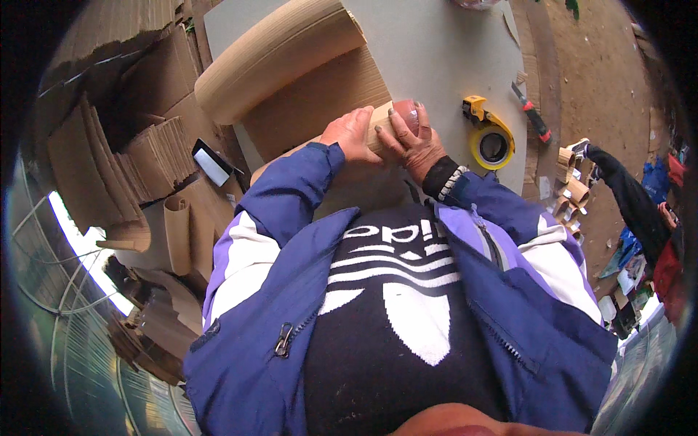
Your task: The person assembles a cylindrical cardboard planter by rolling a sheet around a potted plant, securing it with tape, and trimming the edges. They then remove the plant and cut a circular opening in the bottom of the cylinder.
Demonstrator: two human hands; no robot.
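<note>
A large sheet of corrugated cardboard (313, 94) lies on the grey tabletop, its far end curled over into a wide loop. Its near edge is bent into a narrow roll in front of me. My left hand (352, 136) presses on this roll, thumb toward me and fingers over the top. Beside it my right hand (416, 147) grips the roll's right end, fingers spread over it. A reddish-brown rounded object (405, 110) shows at that end, under my right fingers; most of it is hidden, and I cannot tell its kind.
To the right on the grey tabletop (436, 51) are a yellow tape dispenser (493, 142) and a box cutter (535, 115). Stacked cardboard pieces (109, 167) and a dark phone-like object (214, 163) are on the left. Small cardboard rolls (573, 192) stand at right.
</note>
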